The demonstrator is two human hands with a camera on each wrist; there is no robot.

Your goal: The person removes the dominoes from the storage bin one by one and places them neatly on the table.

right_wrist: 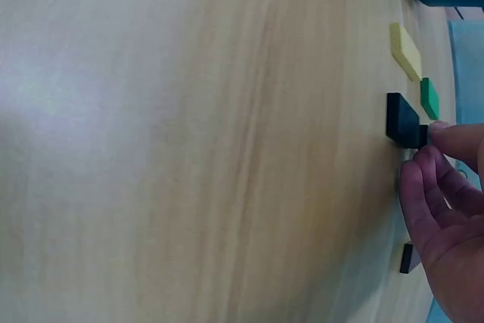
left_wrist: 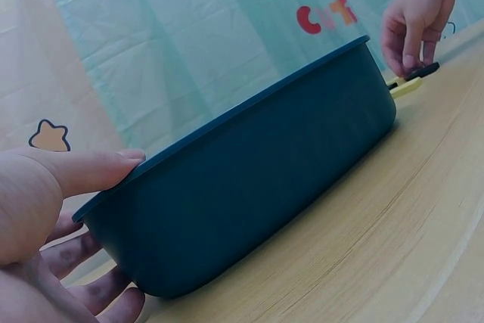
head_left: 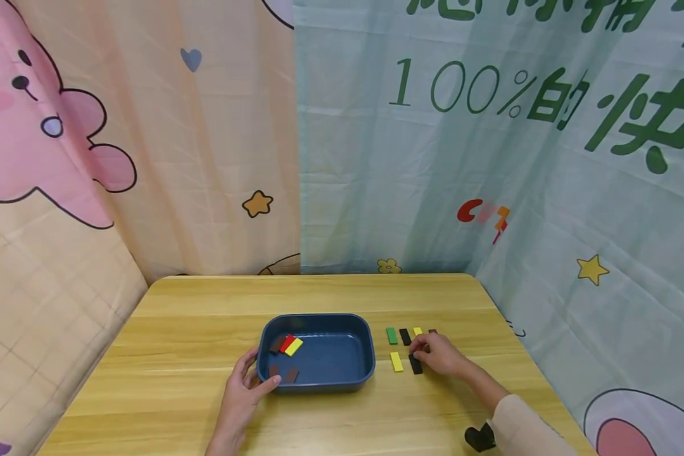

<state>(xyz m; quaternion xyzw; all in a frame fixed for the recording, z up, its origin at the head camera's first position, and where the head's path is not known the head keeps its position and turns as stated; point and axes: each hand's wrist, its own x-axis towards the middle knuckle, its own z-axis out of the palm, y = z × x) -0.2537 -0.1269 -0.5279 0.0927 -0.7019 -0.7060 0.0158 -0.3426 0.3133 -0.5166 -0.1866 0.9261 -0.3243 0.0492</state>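
Observation:
A blue rectangular basin stands on the table. My left hand grips its left end, thumb over the rim and fingers curled against the outer wall. Inside lie brown tiles, a red tile and a yellow tile. Right of the basin, my right hand pinches the far end of a black tile, which lies flat; the fingertips partly hide the contact. Beside it is a yellow tile. Behind are a green tile, another black tile, a yellow tile and a partly covered brown tile.
The wooden table reaches back to printed curtains behind and at both sides. A small black object shows beside the right sleeve, near the table's front.

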